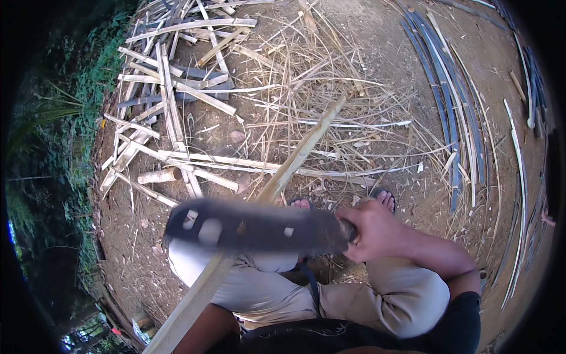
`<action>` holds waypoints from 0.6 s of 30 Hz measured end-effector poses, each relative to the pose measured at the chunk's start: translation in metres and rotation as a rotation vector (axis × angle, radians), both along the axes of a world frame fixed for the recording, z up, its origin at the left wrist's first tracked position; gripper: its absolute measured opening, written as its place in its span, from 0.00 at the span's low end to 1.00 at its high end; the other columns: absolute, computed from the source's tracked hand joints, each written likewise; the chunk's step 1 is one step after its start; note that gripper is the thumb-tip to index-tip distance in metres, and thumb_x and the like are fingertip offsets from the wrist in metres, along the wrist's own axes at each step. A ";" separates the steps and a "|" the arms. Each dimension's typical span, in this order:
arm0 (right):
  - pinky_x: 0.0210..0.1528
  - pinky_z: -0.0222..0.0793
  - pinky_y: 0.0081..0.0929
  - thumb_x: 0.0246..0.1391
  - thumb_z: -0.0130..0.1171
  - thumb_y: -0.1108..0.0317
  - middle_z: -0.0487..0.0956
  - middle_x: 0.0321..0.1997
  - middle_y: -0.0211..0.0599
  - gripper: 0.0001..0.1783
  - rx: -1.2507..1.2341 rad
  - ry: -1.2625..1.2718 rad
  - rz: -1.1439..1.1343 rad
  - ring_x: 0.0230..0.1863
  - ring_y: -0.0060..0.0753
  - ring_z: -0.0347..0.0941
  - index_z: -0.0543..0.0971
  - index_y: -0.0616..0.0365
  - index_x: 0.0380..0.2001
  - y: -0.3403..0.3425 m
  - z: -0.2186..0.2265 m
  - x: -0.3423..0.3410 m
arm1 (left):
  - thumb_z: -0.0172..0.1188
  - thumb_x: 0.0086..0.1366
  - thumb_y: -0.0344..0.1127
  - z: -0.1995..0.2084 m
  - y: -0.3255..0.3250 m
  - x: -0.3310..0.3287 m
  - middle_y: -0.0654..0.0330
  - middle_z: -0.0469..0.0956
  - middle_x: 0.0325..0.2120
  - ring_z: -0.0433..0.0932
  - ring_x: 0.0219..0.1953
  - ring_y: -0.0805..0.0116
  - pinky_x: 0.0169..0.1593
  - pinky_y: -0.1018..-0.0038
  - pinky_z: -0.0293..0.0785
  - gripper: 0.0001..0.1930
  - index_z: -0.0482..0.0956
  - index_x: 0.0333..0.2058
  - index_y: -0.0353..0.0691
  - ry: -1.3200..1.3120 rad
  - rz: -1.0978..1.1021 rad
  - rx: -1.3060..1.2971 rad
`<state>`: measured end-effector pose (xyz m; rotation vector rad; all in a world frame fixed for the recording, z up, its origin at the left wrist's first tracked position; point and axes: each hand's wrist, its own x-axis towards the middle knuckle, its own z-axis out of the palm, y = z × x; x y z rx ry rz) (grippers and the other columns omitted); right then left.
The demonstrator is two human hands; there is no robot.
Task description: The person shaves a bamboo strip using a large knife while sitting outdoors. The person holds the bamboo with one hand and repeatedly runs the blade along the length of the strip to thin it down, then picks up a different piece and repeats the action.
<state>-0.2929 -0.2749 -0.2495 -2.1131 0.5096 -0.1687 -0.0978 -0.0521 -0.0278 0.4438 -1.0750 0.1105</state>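
My right hand (377,231) is closed around the handle of a broad, dark machete (268,229), which has light patches or holes along its blade. The blade is smeared by motion and points left across my lap. A long pale bamboo strip (306,141) runs at a slant beneath it, from the lower left up to the middle of the ground. The blade hides part of the strip, so I cannot tell whether they touch. Of my left arm (206,330) only a part shows beside the strip's near end; the left hand is not visible.
Split bamboo pieces (171,94) lie heaped at the far left, near green plants (88,118). Thin shavings (330,76) cover the ground ahead. Long dark strips (442,88) lie to the right. A short bamboo piece (159,176) rests left of my knees.
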 end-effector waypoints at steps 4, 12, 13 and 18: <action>0.22 0.67 0.36 0.39 0.62 0.62 0.72 0.13 0.47 0.14 0.241 0.197 -0.223 0.15 0.41 0.71 0.77 0.64 0.24 -0.012 -0.037 0.001 | 0.42 0.72 0.40 0.001 0.005 0.003 0.74 0.53 0.09 0.51 0.08 0.82 0.14 0.85 0.53 0.17 0.60 0.21 0.47 0.024 -0.005 0.107; 0.31 0.74 0.40 0.41 0.61 0.64 0.76 0.16 0.49 0.13 0.007 0.118 -0.128 0.23 0.52 0.78 0.79 0.65 0.26 -0.009 -0.021 -0.007 | 0.42 0.71 0.39 0.008 -0.007 -0.013 0.75 0.50 0.09 0.48 0.07 0.83 0.12 0.84 0.48 0.17 0.60 0.21 0.47 -0.007 -0.022 0.014; 0.32 0.74 0.41 0.41 0.61 0.64 0.77 0.17 0.50 0.13 0.021 0.139 -0.157 0.23 0.52 0.78 0.80 0.65 0.26 -0.017 -0.029 -0.006 | 0.42 0.71 0.39 0.009 -0.008 -0.011 0.75 0.50 0.09 0.48 0.07 0.83 0.12 0.84 0.49 0.17 0.60 0.21 0.47 -0.008 -0.030 0.024; 0.34 0.75 0.42 0.42 0.60 0.60 0.78 0.21 0.54 0.15 0.083 0.404 -0.416 0.27 0.53 0.79 0.80 0.63 0.26 -0.044 -0.053 -0.012 | 0.43 0.71 0.39 0.005 -0.006 -0.021 0.75 0.51 0.10 0.48 0.08 0.84 0.12 0.84 0.49 0.17 0.60 0.20 0.47 0.007 -0.079 -0.011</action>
